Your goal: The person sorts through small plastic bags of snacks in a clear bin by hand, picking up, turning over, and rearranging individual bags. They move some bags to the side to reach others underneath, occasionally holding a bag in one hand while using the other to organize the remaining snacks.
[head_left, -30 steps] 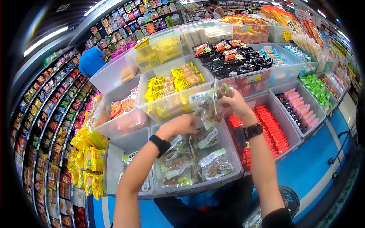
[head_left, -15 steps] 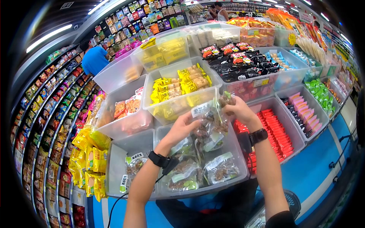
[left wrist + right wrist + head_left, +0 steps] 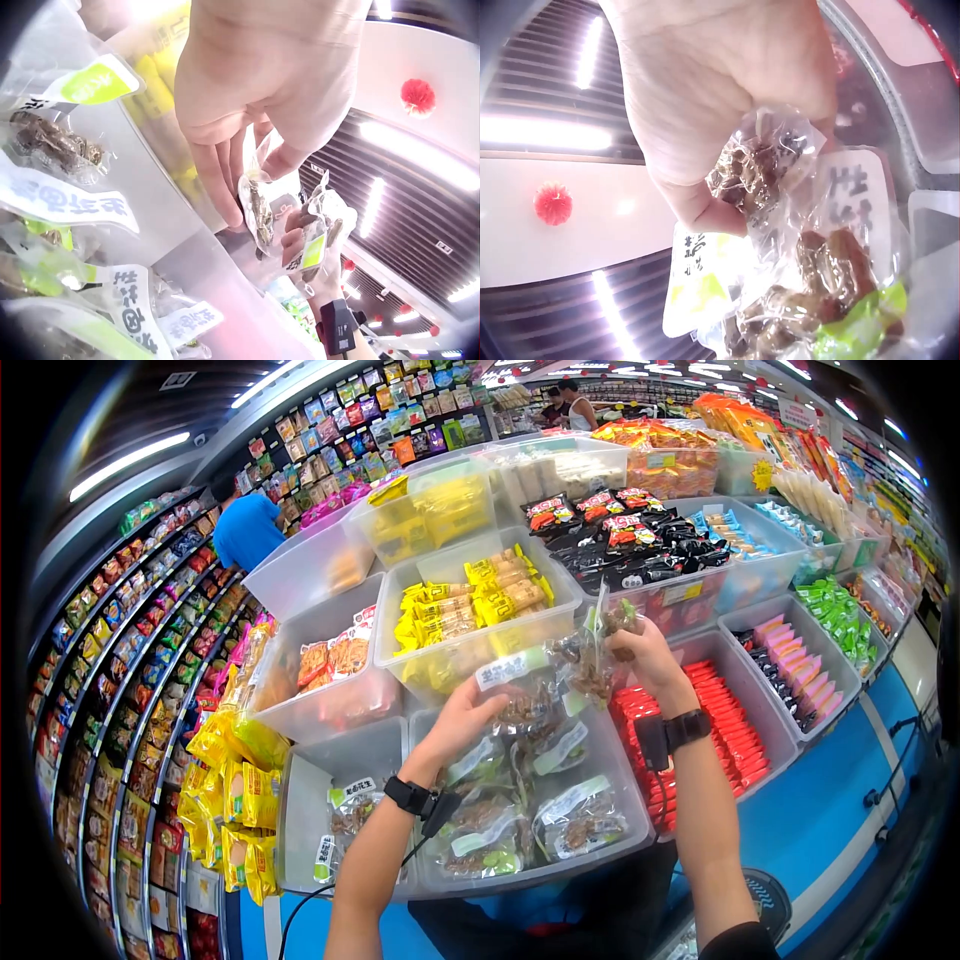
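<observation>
In the head view my left hand (image 3: 460, 722) pinches the labelled end of a clear packet of peanuts (image 3: 525, 705). The left wrist view shows this packet (image 3: 259, 214) between thumb and fingers. Right beside it, my right hand (image 3: 650, 660) grips several similar clear packets (image 3: 588, 672) bunched together. In the right wrist view, brown contents and a white label show in these packets (image 3: 832, 274), with the thumb curled over one. Both hands are above a translucent bin (image 3: 632, 800) where more such packets (image 3: 583, 820) lie.
A bin on the left (image 3: 310, 780) holds a few similar packets. Red packets (image 3: 725, 730) fill the right-hand bin. Behind stand raised bins of yellow-wrapped snacks (image 3: 475, 600) and black packets (image 3: 625, 550). Yellow bags (image 3: 245, 810) hang at the left edge. A person in blue (image 3: 248, 532) is farther back.
My left hand, earlier blurred over the bin with its back up, has turned and come to a packet beside the right hand's bunch. The right hand keeps its hold.
</observation>
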A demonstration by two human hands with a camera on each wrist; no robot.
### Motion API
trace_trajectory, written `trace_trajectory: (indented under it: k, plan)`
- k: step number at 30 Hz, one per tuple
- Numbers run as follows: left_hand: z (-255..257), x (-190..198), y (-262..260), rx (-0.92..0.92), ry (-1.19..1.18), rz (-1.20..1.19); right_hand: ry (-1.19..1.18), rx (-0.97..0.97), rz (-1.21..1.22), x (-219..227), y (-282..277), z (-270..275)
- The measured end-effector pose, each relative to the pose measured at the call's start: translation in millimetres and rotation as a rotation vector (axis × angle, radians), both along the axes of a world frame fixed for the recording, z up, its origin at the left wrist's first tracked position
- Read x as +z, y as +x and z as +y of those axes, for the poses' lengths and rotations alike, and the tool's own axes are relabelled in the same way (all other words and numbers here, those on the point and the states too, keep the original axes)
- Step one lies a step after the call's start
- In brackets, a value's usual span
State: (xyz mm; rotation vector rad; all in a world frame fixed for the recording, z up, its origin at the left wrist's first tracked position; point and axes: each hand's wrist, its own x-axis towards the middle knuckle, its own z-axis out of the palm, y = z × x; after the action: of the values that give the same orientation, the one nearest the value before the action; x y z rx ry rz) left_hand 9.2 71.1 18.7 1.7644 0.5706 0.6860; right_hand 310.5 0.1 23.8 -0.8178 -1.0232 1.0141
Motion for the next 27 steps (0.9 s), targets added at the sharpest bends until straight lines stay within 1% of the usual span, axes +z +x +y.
trace_trajectory:
  k: [2,4,5,7,8,10,11,13,14,16,20,22,23,25,26,27]
  plan:
    - [-2,-2,2,-0.005,-0.037,0.020,-0.005,-0.022,0.014,3,-1,-1]
    - [0,-9,4,0.023,-0.026,-0.050,0.006,-0.049,0.016,4,-4,-2]
    - [1,-11,5,0.023,-0.026,-0.048,0.007,-0.049,0.019,4,-5,-2]
    - [-3,-8,8,0.132,0.465,0.120,0.034,-0.051,0.033,4,-4,-2]
    - [-6,-6,10,0.129,0.463,0.122,0.032,-0.053,0.035,3,-3,-1]
    - [-12,2,16,0.090,0.671,0.233,0.047,-0.037,0.041,-1,0,2]
    - [-15,0,18,0.088,0.671,0.235,0.046,-0.039,0.044,-2,1,2]
    - [-20,-3,23,0.084,0.748,0.267,0.044,-0.032,0.038,-1,3,2]
    - [-21,-3,24,0.082,0.748,0.267,0.044,-0.034,0.039,0,3,1]
    - [-25,2,25,0.101,0.683,0.416,0.048,-0.048,0.050,2,1,0]
    - [-24,1,23,0.118,0.757,0.431,0.051,-0.022,0.049,1,2,2]
    - [-32,9,27,0.232,0.479,0.460,0.056,-0.005,0.063,3,1,0]
    - [-30,6,28,0.228,0.482,0.461,0.057,-0.009,0.065,3,1,0]
    - [-23,-4,29,0.212,0.311,0.215,0.050,0.006,0.068,3,2,1]
    - [-19,-8,27,0.211,0.311,0.215,0.050,0.005,0.069,3,1,1]
    - [-17,-8,26,0.185,0.245,0.224,0.052,0.007,0.068,2,0,2]
